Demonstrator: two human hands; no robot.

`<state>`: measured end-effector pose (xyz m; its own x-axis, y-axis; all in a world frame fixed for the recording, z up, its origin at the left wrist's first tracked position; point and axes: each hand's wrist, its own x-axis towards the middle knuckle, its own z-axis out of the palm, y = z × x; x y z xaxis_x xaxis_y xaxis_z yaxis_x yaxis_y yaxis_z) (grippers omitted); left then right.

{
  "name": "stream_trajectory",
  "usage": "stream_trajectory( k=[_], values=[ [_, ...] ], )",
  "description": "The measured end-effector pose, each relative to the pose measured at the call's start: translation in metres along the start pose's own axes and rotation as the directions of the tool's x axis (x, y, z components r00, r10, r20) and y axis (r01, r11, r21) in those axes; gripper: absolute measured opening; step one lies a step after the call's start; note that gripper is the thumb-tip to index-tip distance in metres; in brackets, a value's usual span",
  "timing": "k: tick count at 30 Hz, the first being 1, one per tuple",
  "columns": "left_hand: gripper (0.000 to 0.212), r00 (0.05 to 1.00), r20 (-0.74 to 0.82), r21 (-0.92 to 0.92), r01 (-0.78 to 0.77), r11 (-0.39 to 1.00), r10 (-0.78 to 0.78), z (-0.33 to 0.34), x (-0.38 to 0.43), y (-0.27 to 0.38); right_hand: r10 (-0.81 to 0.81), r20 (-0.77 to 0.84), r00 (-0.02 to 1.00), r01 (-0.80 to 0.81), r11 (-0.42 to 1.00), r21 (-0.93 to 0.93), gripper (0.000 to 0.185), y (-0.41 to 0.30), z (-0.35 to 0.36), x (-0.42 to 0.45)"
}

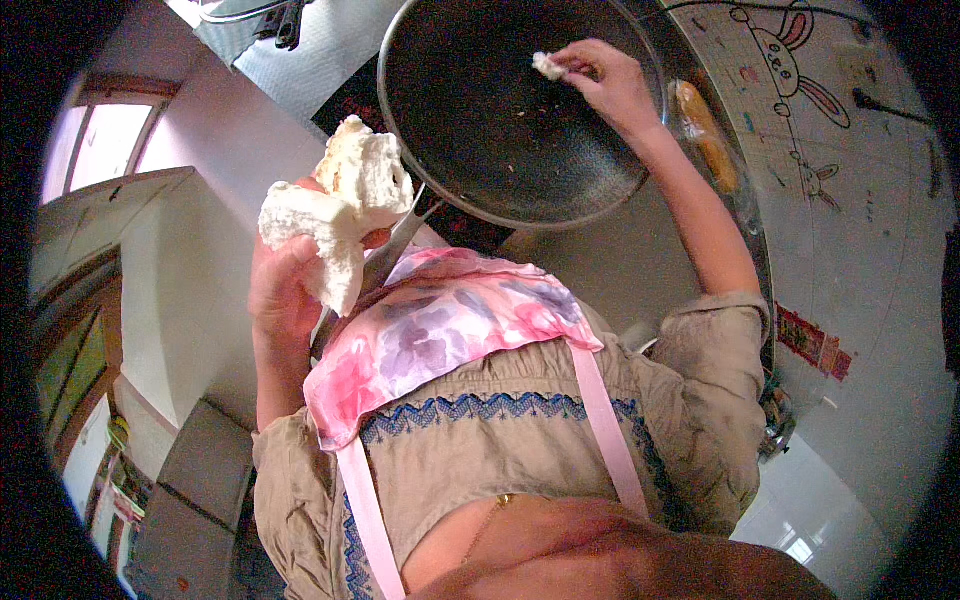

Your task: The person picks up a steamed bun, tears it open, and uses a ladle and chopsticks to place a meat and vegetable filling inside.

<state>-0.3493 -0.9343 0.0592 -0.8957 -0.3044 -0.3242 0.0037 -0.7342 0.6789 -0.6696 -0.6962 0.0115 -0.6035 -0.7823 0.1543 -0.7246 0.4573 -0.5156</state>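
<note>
My left hand [292, 277] grips large torn pieces of white bread [364, 176], a bun or loaf by its look, to the left of a wide dark wok [480, 120]. Over the wok's right part, my right hand [604, 79] pinches a small white bread piece [549, 67] between thumb and fingertips. A few tiny crumbs lie on the wok's dark inner surface. Whether the small piece touches the wok cannot be told.
Right of the wok, long yellowish items in clear plastic [705, 135] lie near the wall. A black cable [750, 6] runs along the top right. A black-handled utensil [285, 26] rests on the silvery counter covering [300, 67] at the upper left. Part of a dark patterned cooktop [469, 225] shows below the wok.
</note>
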Motion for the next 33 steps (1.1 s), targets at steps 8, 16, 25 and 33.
stream_trajectory(
  k=[8, 16, 25, 33],
  values=[
    [0.06, 0.997, -0.069, 0.018, -0.023, 1.0, 0.024, -0.004, 0.0, -0.003, 0.011, 0.258, 0.966, 0.014, 0.995, -0.095, 0.018, -0.014, 0.001, -0.032],
    [0.06, 0.999, -0.043, 0.029, -0.019, 0.999, 0.02, -0.004, 0.002, -0.004, -0.006, -0.054, 0.998, -0.002, 0.989, -0.146, 0.02, -0.002, -0.015, -0.03],
    [0.061, 0.996, -0.076, 0.001, -0.037, 0.999, 0.037, -0.002, 0.003, -0.006, 0.055, 0.449, 0.892, -0.161, 0.966, 0.202, 0.021, -0.028, -0.011, -0.052],
    [0.061, 0.998, -0.054, -0.016, -0.034, 0.999, 0.033, -0.002, 0.003, -0.004, 0.096, 0.118, 0.988, -0.091, 0.995, -0.046, 0.019, -0.001, 0.011, -0.021]
  ],
)
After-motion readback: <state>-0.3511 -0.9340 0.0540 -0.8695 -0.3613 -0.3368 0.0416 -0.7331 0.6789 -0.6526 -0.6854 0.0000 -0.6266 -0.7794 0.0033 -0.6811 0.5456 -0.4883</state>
